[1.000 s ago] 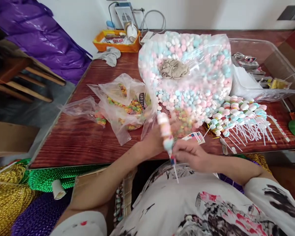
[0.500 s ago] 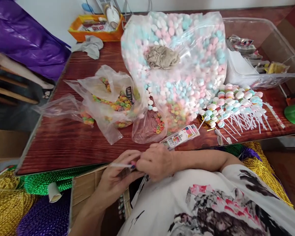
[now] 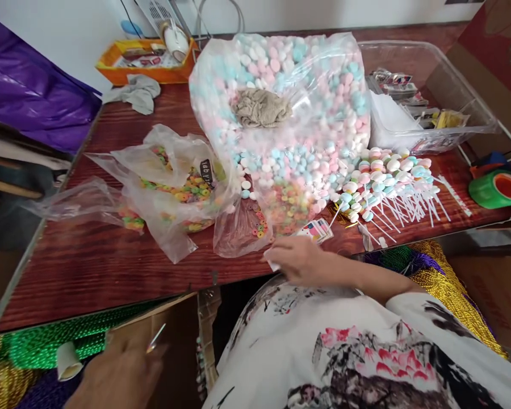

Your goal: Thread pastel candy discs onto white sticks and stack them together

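Observation:
My left hand (image 3: 121, 369), blurred by motion, is low on the left over an open cardboard box (image 3: 170, 324). A thin white stick (image 3: 156, 336) shows at its fingertips; whatever is on the stick's other end is hidden. At the table's front edge, my right hand (image 3: 300, 260) has its fingers bent over a small stack of printed cards (image 3: 317, 230). A white card corner (image 3: 273, 264) pokes out under those fingertips. Just beyond lie a clear bag with ring-shaped beads (image 3: 259, 224) and a large bag of pastel pieces (image 3: 323, 85).
White sticks with pastel pieces (image 3: 387, 176) lie in a pile on the right, near a green tape roll (image 3: 485, 190). Behind them stands a clear plastic bin (image 3: 434, 57). An orange tray (image 3: 106, 71) and a grey cloth (image 3: 142, 94) are at the back left.
My hands have come apart. The left moved down and left over the box with the white stick; the right moved onto the printed cards. The view has shifted slightly.

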Demonstrator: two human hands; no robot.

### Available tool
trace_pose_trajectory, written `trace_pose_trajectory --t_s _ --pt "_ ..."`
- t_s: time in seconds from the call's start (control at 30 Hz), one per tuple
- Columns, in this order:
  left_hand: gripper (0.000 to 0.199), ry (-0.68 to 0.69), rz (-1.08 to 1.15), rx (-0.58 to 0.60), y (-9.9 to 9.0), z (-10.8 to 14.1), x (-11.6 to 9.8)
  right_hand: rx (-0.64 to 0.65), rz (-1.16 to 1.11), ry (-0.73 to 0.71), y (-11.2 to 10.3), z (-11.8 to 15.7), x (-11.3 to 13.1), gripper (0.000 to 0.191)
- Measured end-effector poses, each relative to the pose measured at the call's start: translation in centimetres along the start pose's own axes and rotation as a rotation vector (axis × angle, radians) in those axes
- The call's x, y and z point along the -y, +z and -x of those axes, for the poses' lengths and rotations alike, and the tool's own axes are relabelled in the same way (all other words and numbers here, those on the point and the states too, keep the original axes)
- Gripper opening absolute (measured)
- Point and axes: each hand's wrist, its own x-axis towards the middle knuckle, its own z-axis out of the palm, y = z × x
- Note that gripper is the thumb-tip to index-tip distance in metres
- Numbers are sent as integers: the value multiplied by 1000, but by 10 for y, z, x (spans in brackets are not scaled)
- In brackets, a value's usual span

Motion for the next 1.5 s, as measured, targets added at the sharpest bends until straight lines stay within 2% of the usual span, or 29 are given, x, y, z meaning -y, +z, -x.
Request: trace_pose_trajectory --t_s 0.07,0.13,0.17,0.23,0.27,0.33,0.4,0.47,0.57,0.67,0.77,0.9,1.0,1.1,1.2,1.3,1.37,1.43,1.5 --pt "20 182 66 -122 11 -31 -48 -75 243 187 -34 30 -23 31" --pt "19 413 191 -87 24 -71 -112 -32 516 376 -62 51 -42 25" --pt "18 489 178 -61 31 -90 -143 17 633 445 -72 58 -50 21" --pt "17 562 51 13 43 -123 -194 124 789 499 -85 66 -60 20" --pt "16 549 -25 38 48 -134 -212 168 833 500 -88 66 -64 20" --pt "21 530 -150 64 55 -145 -233 220 879 477 -90 65 -69 21" --pt "27 546 -210 74 61 -144 -237 245 896 447 -91 62 -73 23" --pt "26 599 -206 81 66 -140 -232 252 902 426 -92 61 -77 25" --pt "23 704 -84 66 76 -138 -218 204 916 461 -96 60 -79 25" --pt "25 756 74 -18 86 -139 -207 125 940 508 -99 61 -79 25" --pt "24 685 118 -93 88 -137 -203 151 952 461 -96 60 -79 25" --pt "22 561 101 -84 81 -135 -203 259 927 438 -92 55 -81 25" --pt "22 578 186 -161 77 -138 -200 205 942 447 -99 53 -82 25" --pt "23 550 217 -233 77 -139 -195 24 943 434 -112 56 -83 24" --pt "18 504 186 -141 78 -137 -192 -340 805 406 -127 60 -81 20" --pt "17 486 262 -44 78 -135 -188 -754 524 353 -136 61 -70 14" --pt "18 462 413 -33 79 -138 -185 -961 302 325 -136 59 -57 11" --pt "16 400 614 -49 82 -143 -181 -1101 49 309 -130 58 -42 9" --pt "13 328 780 -67 86 -149 -178 -1156 -199 329 -121 58 -28 6"
